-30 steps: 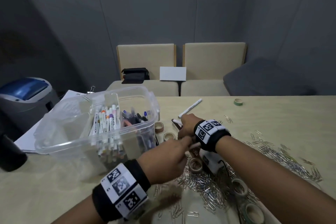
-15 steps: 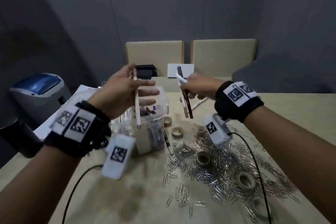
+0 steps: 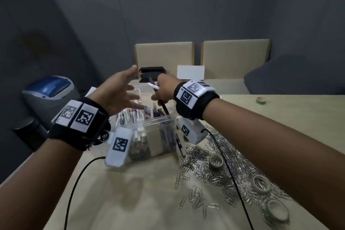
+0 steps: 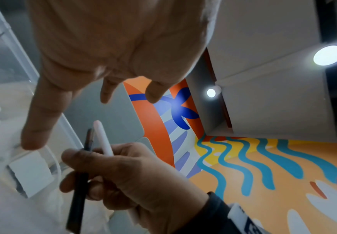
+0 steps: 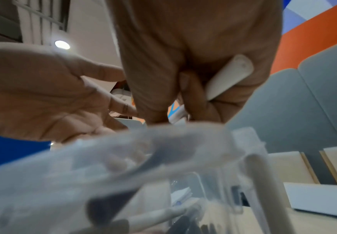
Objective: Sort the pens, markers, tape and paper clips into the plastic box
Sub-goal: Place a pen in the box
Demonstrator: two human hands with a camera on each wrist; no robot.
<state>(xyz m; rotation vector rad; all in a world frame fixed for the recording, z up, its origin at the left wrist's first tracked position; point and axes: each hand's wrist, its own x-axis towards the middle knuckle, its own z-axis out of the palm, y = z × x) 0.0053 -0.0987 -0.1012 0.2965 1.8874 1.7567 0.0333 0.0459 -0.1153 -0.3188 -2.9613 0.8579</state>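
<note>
In the head view, the left hand [image 3: 119, 95] is held above the box [image 3: 155, 127] with fingers spread and nothing in it. A white pen [image 3: 153, 86] and a dark pen [image 3: 160, 102] are gripped in the curled fingers of the right hand [image 3: 165, 89], over the box's far side. Markers [image 3: 133, 115] are stood inside the box. Paper clips [image 3: 214, 170] and tape rolls [image 3: 260, 185] are scattered on the table [image 3: 140, 201] right of the box.

In the left wrist view, the left hand [image 4: 121, 47] is seen open, and both pens [image 4: 103, 139] are pinched by the right hand [image 4: 135, 182].

In the right wrist view, the white pen [image 5: 227, 77] is clasped in the right hand [image 5: 193, 55] above the blurred box rim [image 5: 123, 155].
</note>
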